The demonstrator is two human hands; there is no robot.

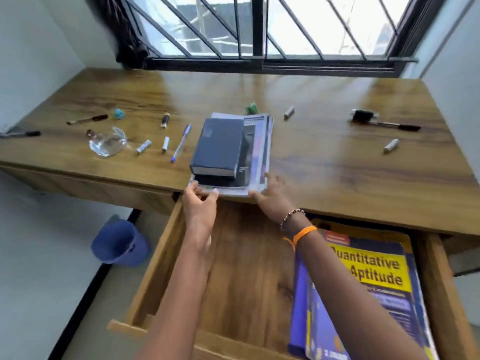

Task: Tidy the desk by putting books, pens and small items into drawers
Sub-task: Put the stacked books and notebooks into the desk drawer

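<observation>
A stack of books point(255, 149) lies at the desk's front edge, with a thick dark book point(218, 146) on top. My left hand point(198, 203) pinches the stack's near left corner. At the near right corner, my right hand point(270, 197) holds the stack with its thumb under the edge. Below both hands the wooden drawer point(244, 268) stands pulled out. A yellow and blue "Quantitative Aptitude" book point(374, 276) lies in its right half on other books. A blue pen point(181, 142) and small batteries point(143, 146) lie left of the stack.
Clear safety glasses point(109, 145), a brush point(87, 120) and a black marker point(22, 133) lie on the desk's left. Right of the stack lie batteries point(391, 146), a black marker point(397, 126) and a small dark box point(362, 116). A blue bin point(119, 242) stands on the floor.
</observation>
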